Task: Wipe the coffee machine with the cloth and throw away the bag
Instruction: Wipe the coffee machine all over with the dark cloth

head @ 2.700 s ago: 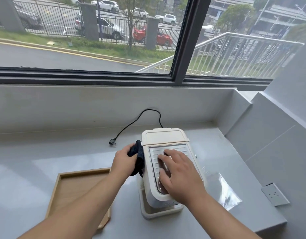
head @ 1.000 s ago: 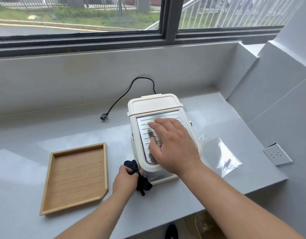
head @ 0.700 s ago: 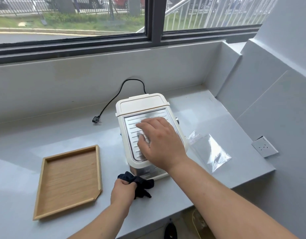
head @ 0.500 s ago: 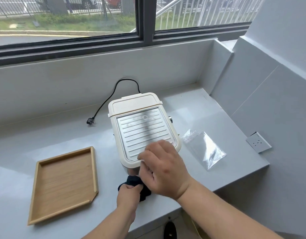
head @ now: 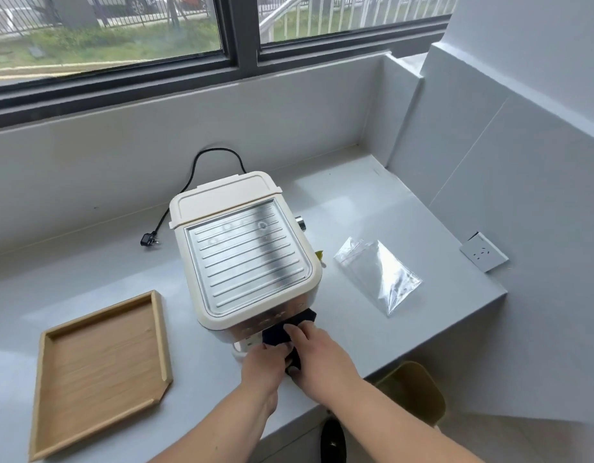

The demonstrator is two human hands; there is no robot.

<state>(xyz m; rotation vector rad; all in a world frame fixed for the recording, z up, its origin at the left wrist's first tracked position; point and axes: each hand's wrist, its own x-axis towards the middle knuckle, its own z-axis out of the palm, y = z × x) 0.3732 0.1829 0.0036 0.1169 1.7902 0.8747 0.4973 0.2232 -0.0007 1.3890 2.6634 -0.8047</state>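
Observation:
A cream coffee machine (head: 242, 252) with a ribbed metal top stands on the grey counter (head: 372, 202). A dark cloth (head: 279, 334) lies against the machine's front lower face. My left hand (head: 264, 365) and my right hand (head: 319, 357) meet at the cloth, and both hold it, with the right hand's fingers lying over its top. A clear plastic bag (head: 379, 274) lies flat on the counter to the right of the machine, apart from both hands.
An empty wooden tray (head: 98, 369) sits at the left. The machine's black cord and plug (head: 148, 240) lie behind it. A wall socket (head: 484, 251) is on the right wall. A yellow bin (head: 412, 392) stands below the counter's front edge.
My right hand left the machine's top and came down to the cloth at the front. The cloth moved from the machine's left side to its front face.

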